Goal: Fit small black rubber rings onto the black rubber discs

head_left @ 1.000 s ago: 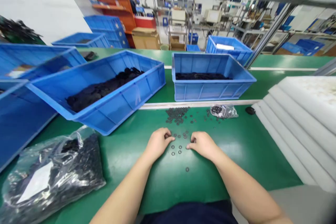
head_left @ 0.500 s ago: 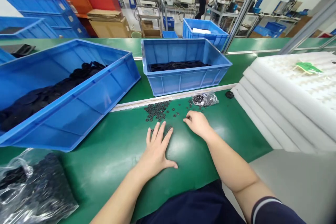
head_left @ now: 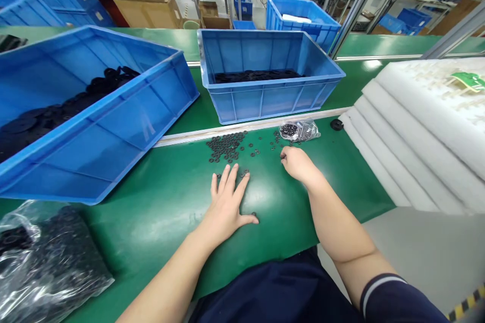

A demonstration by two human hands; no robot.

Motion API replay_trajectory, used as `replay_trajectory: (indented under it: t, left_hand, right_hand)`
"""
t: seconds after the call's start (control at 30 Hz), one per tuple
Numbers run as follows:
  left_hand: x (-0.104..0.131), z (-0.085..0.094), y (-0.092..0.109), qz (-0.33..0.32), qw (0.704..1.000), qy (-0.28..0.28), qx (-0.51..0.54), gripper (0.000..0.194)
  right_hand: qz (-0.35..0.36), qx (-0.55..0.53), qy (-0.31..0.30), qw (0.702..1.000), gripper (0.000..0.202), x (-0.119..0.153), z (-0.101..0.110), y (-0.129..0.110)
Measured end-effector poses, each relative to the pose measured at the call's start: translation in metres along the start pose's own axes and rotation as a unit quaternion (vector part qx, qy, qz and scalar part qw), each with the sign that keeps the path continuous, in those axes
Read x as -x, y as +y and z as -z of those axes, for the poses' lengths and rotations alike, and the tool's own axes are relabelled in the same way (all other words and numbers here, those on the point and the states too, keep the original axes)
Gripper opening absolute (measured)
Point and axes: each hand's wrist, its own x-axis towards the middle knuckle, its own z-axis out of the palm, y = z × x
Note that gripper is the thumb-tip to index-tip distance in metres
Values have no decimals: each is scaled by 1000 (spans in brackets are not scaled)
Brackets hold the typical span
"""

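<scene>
My left hand point(head_left: 226, 203) lies with fingers spread on the green table point(head_left: 159, 232). A few small dark rings point(head_left: 244, 173) sit by its fingertips, and one more is at the thumb tip. Beyond the fingers is a cluster of black rings point(head_left: 226, 146). My right hand point(head_left: 297, 162) is closed in a pinch close to the table; what its fingertips hold, if anything, is hidden. Just past it lies a small clear bag point(head_left: 303, 131) with dark and shiny little parts. Some tiny rings point(head_left: 276, 136) are scattered beside the bag.
Two blue bins, one at left point(head_left: 144, 131) and one at centre point(head_left: 265, 98), hold black discs. A clear bag of dark parts point(head_left: 56, 257) lies front left. White foam sheets point(head_left: 405, 146) are stacked at right, a black wheel-like ring point(head_left: 336, 124) beside them.
The view has tilted down slightly. My right hand has shifted a little right, toward the small bag, still pinched. My left hand stays spread in nearly the same place, with a ring now visible at its thumb.
</scene>
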Motion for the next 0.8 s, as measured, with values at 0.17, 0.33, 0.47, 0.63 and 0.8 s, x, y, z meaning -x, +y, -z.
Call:
replay_trajectory:
  t: [0.17, 0.33, 0.47, 0.63, 0.8]
  left_hand:
    - [-5, -8, -7, 39, 998, 53, -19, 101]
    - [-8, -8, -23, 135, 978, 161, -19, 63]
    - [-9, -8, -31, 173, 958, 229, 19, 35]
    - [-8, 0, -39, 178, 949, 252, 64, 32]
    - [-7, 4, -52, 192, 929, 292, 125, 27]
  right_hand:
    - [57, -7, -20, 998, 13, 6, -4, -12]
    - [89, 45, -26, 995, 14, 16, -6, -37]
    - [54, 114, -9, 992, 23, 23, -12, -62]
    - [52, 107, 0, 993, 27, 21, -18, -69]
    - [54, 72, 36, 995, 27, 12, -14, -53]
